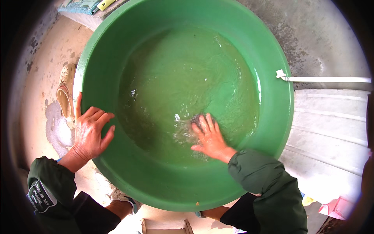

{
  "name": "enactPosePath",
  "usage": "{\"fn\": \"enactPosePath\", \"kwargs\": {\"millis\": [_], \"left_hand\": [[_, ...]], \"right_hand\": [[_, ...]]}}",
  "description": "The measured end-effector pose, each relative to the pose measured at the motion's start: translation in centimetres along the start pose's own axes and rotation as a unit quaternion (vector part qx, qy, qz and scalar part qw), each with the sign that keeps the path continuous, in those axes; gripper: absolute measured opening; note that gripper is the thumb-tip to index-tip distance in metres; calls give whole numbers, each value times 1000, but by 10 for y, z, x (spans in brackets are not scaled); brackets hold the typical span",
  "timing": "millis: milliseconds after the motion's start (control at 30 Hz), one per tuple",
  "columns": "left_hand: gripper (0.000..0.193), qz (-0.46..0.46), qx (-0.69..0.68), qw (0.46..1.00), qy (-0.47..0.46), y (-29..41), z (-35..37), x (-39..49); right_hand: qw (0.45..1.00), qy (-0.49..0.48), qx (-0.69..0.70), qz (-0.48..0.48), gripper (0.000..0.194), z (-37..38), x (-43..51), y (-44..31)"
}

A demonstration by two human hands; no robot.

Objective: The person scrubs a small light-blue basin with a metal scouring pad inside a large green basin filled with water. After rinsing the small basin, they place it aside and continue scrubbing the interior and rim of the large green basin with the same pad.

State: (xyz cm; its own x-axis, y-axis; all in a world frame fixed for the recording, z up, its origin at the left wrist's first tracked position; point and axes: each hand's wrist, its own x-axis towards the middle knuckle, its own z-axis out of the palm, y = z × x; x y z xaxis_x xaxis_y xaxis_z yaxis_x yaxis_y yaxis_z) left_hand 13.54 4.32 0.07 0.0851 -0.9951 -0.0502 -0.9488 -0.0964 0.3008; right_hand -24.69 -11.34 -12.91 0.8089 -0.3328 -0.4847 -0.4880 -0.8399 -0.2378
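A large round green plastic tub (181,187) stands before me. Shallow, murky water (169,76) covers its bottom. My left hand (91,133) rests on the tub's left rim, fingers bent over the edge, with nothing in its grasp. Down at the tub floor, my right hand (209,139) presses on a dark grey scouring pad (195,118), its fingers spread across it. The pad's underside and much of its body are hidden by the hand and the stirred water.
A white pipe (327,79) reaches over the right rim, its white end fitting inside the tub. Below it lies a pale ribbed panel (327,125). A beige clog (66,90) stands left of the tub near a wet patch (60,128). A yellow handle (105,4) lies on the upper-left ledge.
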Motion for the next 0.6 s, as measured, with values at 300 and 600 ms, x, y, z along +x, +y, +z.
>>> {"fn": "enactPosePath", "kwargs": {"millis": [300, 600], "left_hand": [[25, 9, 8, 1000, 2, 2, 3, 2], [26, -5, -5, 1000, -6, 0, 4, -1]], "right_hand": [[971, 115, 39, 207, 86, -30, 46, 173], [983, -66, -11, 170, 102, 13, -39, 47]]}}
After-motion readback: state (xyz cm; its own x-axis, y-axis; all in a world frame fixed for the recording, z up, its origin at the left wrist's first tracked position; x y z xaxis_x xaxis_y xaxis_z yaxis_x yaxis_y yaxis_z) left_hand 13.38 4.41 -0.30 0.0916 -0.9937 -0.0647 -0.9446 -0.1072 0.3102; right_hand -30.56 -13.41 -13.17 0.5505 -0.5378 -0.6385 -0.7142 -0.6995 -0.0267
